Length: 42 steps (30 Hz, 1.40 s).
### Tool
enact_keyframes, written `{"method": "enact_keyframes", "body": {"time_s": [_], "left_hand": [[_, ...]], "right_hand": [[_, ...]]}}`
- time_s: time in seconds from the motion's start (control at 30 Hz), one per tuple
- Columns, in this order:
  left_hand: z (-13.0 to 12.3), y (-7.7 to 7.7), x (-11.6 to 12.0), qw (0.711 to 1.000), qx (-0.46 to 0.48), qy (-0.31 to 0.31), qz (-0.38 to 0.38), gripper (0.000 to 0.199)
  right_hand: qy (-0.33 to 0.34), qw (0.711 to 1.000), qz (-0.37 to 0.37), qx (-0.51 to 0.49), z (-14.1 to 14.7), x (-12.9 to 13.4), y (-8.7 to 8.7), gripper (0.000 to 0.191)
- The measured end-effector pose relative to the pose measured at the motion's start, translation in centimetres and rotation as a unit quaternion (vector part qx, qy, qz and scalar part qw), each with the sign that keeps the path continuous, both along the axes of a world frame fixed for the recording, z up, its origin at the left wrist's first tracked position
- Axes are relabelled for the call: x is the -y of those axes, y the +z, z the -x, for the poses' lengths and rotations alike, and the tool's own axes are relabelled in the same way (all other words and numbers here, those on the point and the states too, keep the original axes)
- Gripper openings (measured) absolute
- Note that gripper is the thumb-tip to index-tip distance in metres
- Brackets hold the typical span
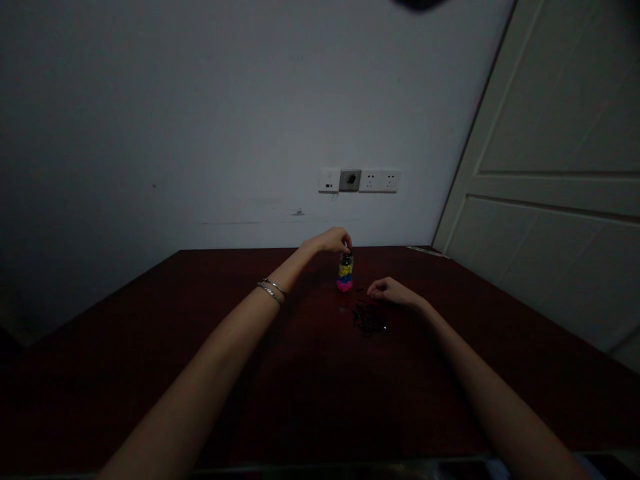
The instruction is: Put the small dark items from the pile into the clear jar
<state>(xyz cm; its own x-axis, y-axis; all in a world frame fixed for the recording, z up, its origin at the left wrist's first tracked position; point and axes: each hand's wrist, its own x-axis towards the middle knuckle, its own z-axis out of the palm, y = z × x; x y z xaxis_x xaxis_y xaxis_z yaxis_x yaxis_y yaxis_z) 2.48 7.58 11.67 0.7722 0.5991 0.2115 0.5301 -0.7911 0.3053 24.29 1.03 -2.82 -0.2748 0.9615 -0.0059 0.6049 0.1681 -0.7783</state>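
A small clear jar [345, 273] stands upright on the dark red table [280, 393]. Inside it are layers of pink, blue and yellow small pieces, with dark ones near the top. My left hand [334, 240] reaches over the jar's mouth, its fingers pinched together; a dark bit shows at the fingertips, too small to name. My right hand [393, 291] rests low over the table, right of the jar, fingers curled together; what they hold, if anything, is hidden. Just below it lies a loose pile of small dark pieces [369, 317].
Behind the table rises a pale wall [225, 133] with a row of sockets and switch plates [370, 181]. A white panelled door [555, 180] stands on the right. The light is dim.
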Motion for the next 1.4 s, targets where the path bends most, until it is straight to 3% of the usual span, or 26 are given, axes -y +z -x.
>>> {"method": "enact_keyframes", "body": {"time_s": [0.2,0.37,0.5,0.67,0.77,1.03,1.2,1.3,1.4], "left_hand": [[0.2,0.1,0.0,1.000,0.013,-0.007,0.017,0.020],[0.9,-0.4,0.2,0.998,0.065,-0.017,0.005,0.024],[2.0,-2.4,0.8,0.985,0.172,0.029,-0.015,0.030],[3.4,-5.8,1.8,0.972,0.216,0.086,0.024,0.037],[3.7,-7.1,2.6,0.967,0.229,0.098,0.047,0.039],[3.6,-7.9,5.1,0.971,0.205,0.051,0.110,0.040],[3.3,-8.4,6.6,0.981,0.064,-0.023,0.180,0.030],[2.2,-9.0,7.2,0.986,-0.012,-0.057,0.156,0.030],[1.0,-9.8,7.6,0.987,-0.042,-0.080,0.129,0.047]], "right_hand": [[0.012,1.000,-0.009,-0.008,-0.2,-0.2,-0.2,0.023],[-0.033,0.998,-0.049,0.004,0.2,-0.3,-0.2,0.024],[-0.037,0.987,-0.153,0.019,0.9,-0.6,-0.4,0.021],[-0.001,0.983,-0.179,0.035,2.1,-0.6,-1.4,0.023],[-0.009,0.979,-0.194,0.055,2.8,-0.4,-1.7,0.022],[0.023,0.989,-0.118,0.083,2.1,0.3,0.4,0.026],[0.093,0.993,0.009,0.071,1.1,1.1,2.2,0.033],[0.097,0.991,0.054,0.078,1.1,1.8,2.9,0.039],[0.114,0.984,0.066,0.116,1.3,2.5,3.8,0.046]]}}
